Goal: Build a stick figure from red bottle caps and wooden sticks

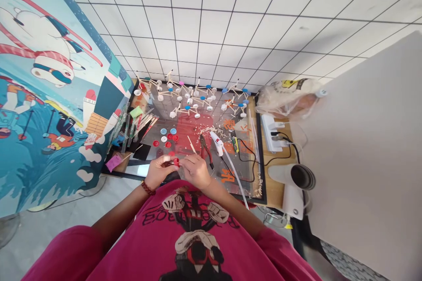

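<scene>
My left hand (159, 172) pinches a small red cap (176, 162) near the front edge of the table. The fingers of my right hand (197, 171) are pressed together at the cap's right side; whether they grip it or something tiny is hidden. Just beyond my hands lie several red, blue and white caps (169, 137). A thin wooden stick (191, 145) rests past my right hand, beside red-handled pliers (206, 151). To their right is a white glue gun (217, 142) with a clear glue stick trailing from its rear.
Several stick-and-cap models (204, 96) stand along the back. Packaged sticks (145, 125) and a pink piece (114, 163) lie at left. A yellow-green item (235, 144), a power strip (273, 134), stacked cups (301, 177) and a plastic bag (286, 99) are at right.
</scene>
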Motion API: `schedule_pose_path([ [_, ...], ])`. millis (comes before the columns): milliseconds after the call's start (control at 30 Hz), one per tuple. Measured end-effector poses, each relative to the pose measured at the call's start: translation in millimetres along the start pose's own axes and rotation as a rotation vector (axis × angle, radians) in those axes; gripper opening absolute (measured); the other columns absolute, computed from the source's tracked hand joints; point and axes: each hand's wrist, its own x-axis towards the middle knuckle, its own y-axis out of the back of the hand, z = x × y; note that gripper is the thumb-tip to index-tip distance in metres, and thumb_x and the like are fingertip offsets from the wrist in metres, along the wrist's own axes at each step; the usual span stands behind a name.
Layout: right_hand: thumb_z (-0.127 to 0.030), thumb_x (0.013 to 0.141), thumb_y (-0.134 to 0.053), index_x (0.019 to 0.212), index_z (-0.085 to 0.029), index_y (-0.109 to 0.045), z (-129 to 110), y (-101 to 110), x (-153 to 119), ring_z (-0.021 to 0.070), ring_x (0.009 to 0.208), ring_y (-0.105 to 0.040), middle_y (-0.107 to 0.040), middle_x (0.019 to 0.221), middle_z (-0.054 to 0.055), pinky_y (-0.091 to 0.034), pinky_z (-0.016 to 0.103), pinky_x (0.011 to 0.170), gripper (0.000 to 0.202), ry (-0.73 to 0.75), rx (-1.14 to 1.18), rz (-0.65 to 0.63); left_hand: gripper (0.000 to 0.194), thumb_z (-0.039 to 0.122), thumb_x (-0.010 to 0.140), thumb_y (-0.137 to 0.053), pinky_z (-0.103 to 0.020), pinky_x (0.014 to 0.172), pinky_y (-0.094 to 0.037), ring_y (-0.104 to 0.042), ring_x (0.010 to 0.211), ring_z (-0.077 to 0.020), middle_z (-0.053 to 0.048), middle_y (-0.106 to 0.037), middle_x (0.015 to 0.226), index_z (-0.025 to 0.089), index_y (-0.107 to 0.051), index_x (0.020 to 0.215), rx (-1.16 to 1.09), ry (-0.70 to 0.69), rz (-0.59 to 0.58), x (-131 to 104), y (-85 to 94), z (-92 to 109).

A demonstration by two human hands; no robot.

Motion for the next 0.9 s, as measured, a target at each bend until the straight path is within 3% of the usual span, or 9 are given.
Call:
schedule_pose_path([
  [133, -0.014, 0.093, -0.05, 0.088, -0.021, -0.07, -4, -5, 0, 0.0163, 0.074, -0.063, -0.071, 0.079, 0.004, -0.048, 0.028, 0.073, 0.022, -0.057, 0.077, 0.014, 0.03, 0.025, 0.059, -0.087, -0.032, 0.078, -0.059, -0.07, 0.083, -0.0197, -0.005, -0.074, 0.09, 0.02, -0.08, 0.087, 0.168, -0.22, 0.038, -5, 1.8, 3],
  [300, -0.014, 0.093, -0.047, 0.084, -0.02, -0.069, -3, -11, -5, 0.0137, 0.069, -0.061, -0.069, 0.076, 0.003, -0.046, 0.024, 0.065, 0.024, -0.152, 0.125, -0.027, 0.024, 0.021, 0.066, -0.084, -0.032, 0.081, -0.057, -0.07, 0.084, -0.0193, -0.005, -0.075, 0.089, 0.024, -0.081, 0.09, 0.377, -0.454, -0.013, -6, 7.4, 2],
  [400, -0.015, 0.093, -0.046, 0.085, -0.019, -0.069, 1, -10, -7, 0.0167, 0.072, -0.059, -0.068, 0.077, 0.005, -0.045, 0.029, 0.07, 0.025, 0.017, -0.018, -0.102, 0.025, 0.021, 0.063, -0.086, -0.031, 0.079, -0.057, -0.07, 0.083, -0.0195, -0.005, -0.075, 0.088, 0.024, -0.081, 0.088, 0.31, -0.359, -0.061, -5, 9.8, -3],
  [533, -0.019, 0.098, -0.046, 0.097, -0.017, -0.069, -3, 0, 1, 0.0183, 0.078, -0.057, -0.069, 0.083, 0.006, -0.044, 0.032, 0.076, 0.024, 0.269, -0.197, -0.229, 0.033, 0.017, 0.049, -0.091, -0.03, 0.078, -0.057, -0.068, 0.084, -0.0199, -0.005, -0.074, 0.089, 0.019, -0.08, 0.08, 0.003, -0.113, -0.084, -1, 16.5, -10],
  [600, -0.027, 0.1, -0.049, 0.111, -0.018, -0.067, -7, 9, 6, 0.0211, 0.096, -0.058, -0.071, 0.102, 0.009, -0.043, 0.037, 0.089, 0.023, 0.283, -0.269, -0.24, 0.037, 0.018, 0.046, -0.093, -0.03, 0.078, -0.056, -0.068, 0.083, -0.0189, -0.005, -0.074, 0.088, 0.017, -0.078, 0.081, -0.13, -0.048, -0.038, 3, 24.8, -13],
  [700, -0.04, 0.099, -0.052, 0.125, -0.021, -0.062, -7, 18, 11, 0.0282, 0.121, -0.05, -0.066, 0.125, 0.011, -0.031, 0.051, 0.109, 0.034, 0.227, -0.354, -0.241, 0.034, 0.035, 0.06, -0.088, -0.029, 0.073, -0.056, -0.067, 0.073, -0.0153, -0.004, -0.074, 0.083, 0.018, -0.076, 0.087, -0.231, -0.035, 0.043, 11, 40.6, -12],
  [767, -0.04, 0.099, -0.053, 0.111, -0.018, -0.069, 0, 19, 10, 0.0276, 0.113, -0.055, -0.071, 0.11, 0.011, -0.028, 0.053, 0.113, 0.029, 0.268, -0.365, -0.33, 0.034, 0.046, 0.068, -0.081, -0.031, 0.073, -0.057, -0.068, 0.071, -0.0158, -0.004, -0.074, 0.08, 0.019, -0.075, 0.088, -0.285, -0.028, 0.066, 13, 45.6, -5],
  [833, -0.027, 0.097, -0.056, 0.086, -0.018, -0.073, 10, 15, 9, 0.0231, 0.092, -0.062, -0.073, 0.085, 0.007, -0.032, 0.049, 0.111, 0.022, 0.385, -0.329, -0.469, 0.035, 0.049, 0.07, -0.079, -0.036, 0.08, -0.057, -0.071, 0.079, -0.0205, -0.007, -0.075, 0.083, 0.019, -0.075, 0.087, -0.309, -0.023, 0.012, 13, 39.7, 9],
  [900, -0.012, 0.091, -0.058, 0.072, -0.019, -0.072, 17, 8, 8, 0.0196, 0.078, -0.062, -0.071, 0.072, 0.004, -0.039, 0.044, 0.105, 0.024, 0.49, -0.261, -0.595, 0.033, 0.046, 0.072, -0.078, -0.041, 0.089, -0.054, -0.071, 0.093, -0.0266, -0.011, -0.076, 0.093, 0.018, -0.076, 0.09, -0.253, -0.058, -0.176, 11, 24.0, 27],
])
